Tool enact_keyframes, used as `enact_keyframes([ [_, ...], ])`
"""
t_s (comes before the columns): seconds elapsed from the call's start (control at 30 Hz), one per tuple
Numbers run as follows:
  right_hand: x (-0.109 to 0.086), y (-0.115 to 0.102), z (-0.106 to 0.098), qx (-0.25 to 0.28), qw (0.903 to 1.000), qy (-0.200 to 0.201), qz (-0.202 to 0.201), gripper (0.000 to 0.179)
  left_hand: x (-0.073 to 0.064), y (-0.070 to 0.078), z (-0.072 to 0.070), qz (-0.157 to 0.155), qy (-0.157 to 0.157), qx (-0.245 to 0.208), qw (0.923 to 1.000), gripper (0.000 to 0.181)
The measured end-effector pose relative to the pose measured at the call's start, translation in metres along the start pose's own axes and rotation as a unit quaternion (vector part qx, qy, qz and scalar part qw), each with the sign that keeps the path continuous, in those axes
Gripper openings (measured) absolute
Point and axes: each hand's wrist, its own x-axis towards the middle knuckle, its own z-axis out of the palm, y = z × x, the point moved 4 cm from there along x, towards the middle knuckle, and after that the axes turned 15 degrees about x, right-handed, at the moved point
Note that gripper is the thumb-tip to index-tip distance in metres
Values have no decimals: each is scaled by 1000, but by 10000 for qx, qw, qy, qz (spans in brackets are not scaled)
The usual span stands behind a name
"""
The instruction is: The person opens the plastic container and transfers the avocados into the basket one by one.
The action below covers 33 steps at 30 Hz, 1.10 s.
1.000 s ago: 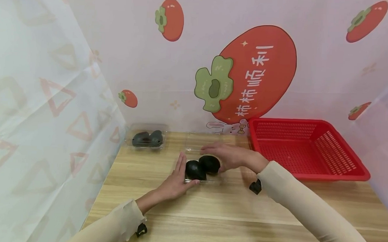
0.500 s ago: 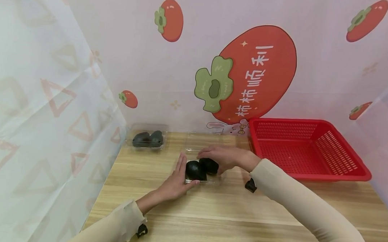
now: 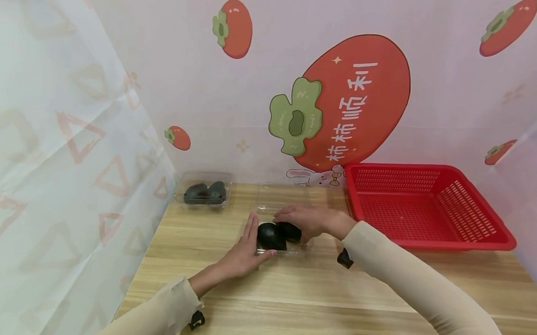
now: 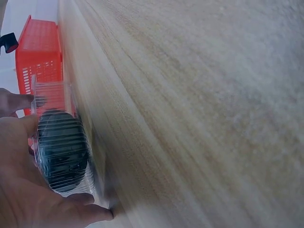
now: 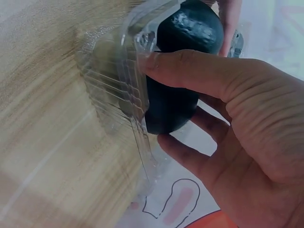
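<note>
A clear plastic clamshell box (image 3: 294, 252) stands on the table with its lid (image 3: 282, 195) folded back. Two dark, glossy avocados lie side by side in its tray: a left one (image 3: 271, 236) and a right one (image 3: 291, 232). My left hand (image 3: 242, 251) rests along the box's left side, fingers straight, thumb stretched along the front edge. From the right, my right hand (image 3: 308, 224) holds the right avocado. In the right wrist view its thumb lies across the avocado to the box rim (image 5: 137, 71), with fingers curled beneath the fruit.
At the back left, another clear box (image 3: 225, 178) contains two dark avocados (image 3: 204, 193). A red perforated basket (image 3: 427, 243) stands at the back right, beside my right forearm. Patterned cloth walls (image 3: 253, 112) border the table (image 3: 290, 298).
My right hand moved left and slightly down, bringing the right avocado against the left one and lower in the tray. My left hand stayed at the box's side.
</note>
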Motion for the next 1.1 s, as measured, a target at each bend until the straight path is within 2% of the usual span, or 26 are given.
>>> enact_keyframes([
  [0.33, 5, 2, 4, -230, 9996, -83, 143, 82, 0, 0, 0, 72, 105, -12, 9999, 109],
  [0.57, 7, 1, 4, -92, 9998, -56, 177, 77, 0, 0, 0, 77, 148, -54, 9998, 108],
  [1.1, 11, 3, 6, 102, 9986, -129, 501, 87, -1, 1, -1, 26, 147, -54, 9999, 110],
])
